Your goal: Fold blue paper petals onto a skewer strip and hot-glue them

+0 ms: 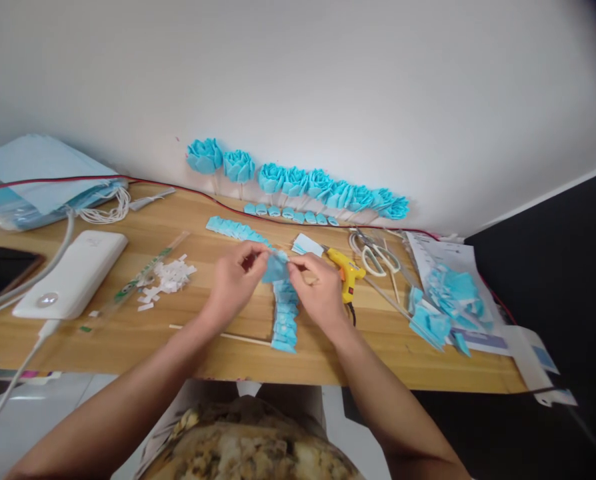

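Hands pinch a blue piece from either side, free edge pointing down, long axis unclear.

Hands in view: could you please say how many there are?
2: the left hand at the left of the blue piece, the right hand at its right, both pinching it.

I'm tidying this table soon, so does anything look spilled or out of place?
Two spots look untidy: small white scraps scattered in a loose heap at left on the table, and blue pieces jumbled over the papers at the right, unlike the blue flowers lined up along the wall. Nothing looks clearly damaged.
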A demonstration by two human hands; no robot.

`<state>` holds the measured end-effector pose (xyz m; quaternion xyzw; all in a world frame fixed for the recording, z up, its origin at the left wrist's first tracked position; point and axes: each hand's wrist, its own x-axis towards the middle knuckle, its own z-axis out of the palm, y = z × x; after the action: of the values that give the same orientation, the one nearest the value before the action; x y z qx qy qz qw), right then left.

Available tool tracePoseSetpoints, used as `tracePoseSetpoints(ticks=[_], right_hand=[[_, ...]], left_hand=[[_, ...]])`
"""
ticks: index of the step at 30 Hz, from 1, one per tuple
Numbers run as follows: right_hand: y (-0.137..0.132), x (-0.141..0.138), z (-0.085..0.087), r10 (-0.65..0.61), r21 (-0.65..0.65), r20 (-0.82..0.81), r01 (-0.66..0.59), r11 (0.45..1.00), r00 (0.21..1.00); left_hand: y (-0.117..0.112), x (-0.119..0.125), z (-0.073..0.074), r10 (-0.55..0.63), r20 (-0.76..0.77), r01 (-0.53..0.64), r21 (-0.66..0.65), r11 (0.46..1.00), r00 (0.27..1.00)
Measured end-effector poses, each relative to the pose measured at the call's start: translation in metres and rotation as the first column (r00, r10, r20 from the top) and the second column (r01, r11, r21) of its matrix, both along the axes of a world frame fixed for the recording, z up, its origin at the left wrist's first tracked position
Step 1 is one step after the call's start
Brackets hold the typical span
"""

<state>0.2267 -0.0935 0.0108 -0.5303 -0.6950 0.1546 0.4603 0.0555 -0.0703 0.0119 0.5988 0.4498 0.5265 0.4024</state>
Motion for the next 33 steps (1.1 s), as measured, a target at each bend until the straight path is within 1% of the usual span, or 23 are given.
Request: tracePoseSetpoints(ticks=[2, 3, 5, 6, 8, 10, 12, 14, 16, 18, 20, 21, 22, 23, 24, 25, 26, 27, 28, 29, 30, 31, 33], right_hand=[[0.003, 0.004, -0.003, 0.004, -0.156, -0.201, -0.037, 0.987, 0.98], [0.004, 0.006, -0.004, 0.003, -0.214, -0.273, -0.064, 0.975, 0.962], [0.006, 0.009, -0.006, 0.011, -0.272, -0.36, -0.116, 0.955, 0.933], [0.006, 0.01, -0.007, 0.016, -0.284, -0.387, -0.135, 0.949, 0.922], [0.007, 0.01, -0.007, 0.013, -0.299, -0.43, -0.155, 0.942, 0.903], [0.006, 0.009, -0.007, -0.009, -0.315, -0.476, -0.161, 0.935, 0.879], [0.006, 0.009, -0.005, -0.01, -0.343, -0.52, -0.198, 0.918, 0.854], [0.005, 0.009, -0.003, 0.037, -0.376, -0.539, -0.279, 0.884, 0.841], [0.005, 0.01, -0.003, 0.087, -0.399, -0.519, -0.332, 0.855, 0.85], [0.004, 0.011, -0.005, 0.098, -0.412, -0.483, -0.325, 0.851, 0.87], [0.005, 0.012, -0.007, 0.078, -0.419, -0.466, -0.297, 0.858, 0.882], [0.005, 0.012, -0.008, 0.068, -0.417, -0.465, -0.286, 0.863, 0.883], [0.005, 0.012, -0.008, 0.059, -0.41, -0.465, -0.274, 0.87, 0.883], [0.006, 0.012, -0.008, 0.047, -0.394, -0.463, -0.253, 0.884, 0.885], [0.006, 0.012, -0.008, 0.036, -0.372, -0.455, -0.227, 0.9, 0.89], [0.006, 0.011, -0.007, 0.023, -0.348, -0.438, -0.194, 0.917, 0.899], [0.006, 0.011, -0.006, 0.01, -0.325, -0.414, -0.158, 0.932, 0.91], [0.006, 0.01, -0.005, -0.002, -0.304, -0.384, -0.124, 0.945, 0.923], [0.006, 0.009, -0.004, -0.011, -0.287, -0.355, -0.098, 0.953, 0.935], [0.005, 0.009, -0.003, -0.014, -0.272, -0.328, -0.08, 0.959, 0.944], [0.005, 0.008, -0.002, -0.014, -0.258, -0.308, -0.07, 0.964, 0.951], [0.004, 0.007, -0.001, -0.01, -0.244, -0.295, -0.065, 0.968, 0.955], [0.003, 0.006, 0.0, 0.005, -0.222, -0.286, -0.071, 0.973, 0.958]], left_hand=[[0.003, -0.003, 0.0, 0.043, 0.0, -0.043, 0.007, 0.999, 0.999], [0.004, -0.004, 0.0, 0.032, -0.003, -0.032, 0.004, 0.999, 0.999], [0.007, -0.005, -0.001, -0.067, 0.003, 0.067, -0.04, 0.997, 0.998], [0.008, -0.006, -0.002, -0.132, 0.017, 0.133, -0.08, 0.988, 0.991], [0.009, -0.006, -0.003, -0.245, 0.048, 0.25, -0.181, 0.951, 0.968], [0.009, -0.006, -0.003, -0.298, 0.065, 0.304, -0.261, 0.916, 0.952], [0.009, -0.006, -0.001, -0.309, 0.05, 0.309, -0.303, 0.901, 0.95], [0.008, -0.005, 0.002, -0.319, 0.01, 0.306, -0.313, 0.899, 0.948], [0.007, -0.005, 0.004, -0.33, -0.042, 0.302, -0.305, 0.903, 0.943], [0.007, -0.004, 0.004, -0.331, -0.074, 0.298, -0.287, 0.91, 0.941], [0.007, -0.004, 0.002, -0.304, -0.06, 0.281, -0.252, 0.926, 0.951], [0.007, -0.004, 0.001, -0.262, -0.04, 0.248, -0.22, 0.944, 0.964], [0.006, -0.004, 0.0, -0.195, -0.025, 0.188, -0.171, 0.967, 0.981], [0.004, -0.004, 0.0, -0.109, -0.024, 0.106, -0.096, 0.99, 0.994], [0.002, -0.005, -0.001, -0.019, -0.043, 0.019, 0.009, 1.0, 0.999], [0.0, -0.004, -0.001, 0.059, -0.085, -0.048, 0.131, 0.99, 0.995], [-0.003, -0.004, -0.002, 0.109, -0.148, -0.069, 0.254, 0.965, 0.983], [-0.006, -0.003, -0.002, 0.127, -0.223, -0.041, 0.354, 0.934, 0.966], [-0.008, -0.002, -0.003, 0.12, -0.298, 0.016, 0.416, 0.909, 0.947], [-0.009, 0.0, -0.004, 0.098, -0.362, 0.075, 0.435, 0.897, 0.927], [-0.009, 0.001, -0.005, 0.073, -0.409, 0.118, 0.421, 0.899, 0.91], [-0.009, 0.002, -0.007, 0.054, -0.435, 0.136, 0.395, 0.908, 0.899], [-0.007, 0.004, -0.01, 0.047, -0.441, 0.12, 0.344, 0.931, 0.896]])
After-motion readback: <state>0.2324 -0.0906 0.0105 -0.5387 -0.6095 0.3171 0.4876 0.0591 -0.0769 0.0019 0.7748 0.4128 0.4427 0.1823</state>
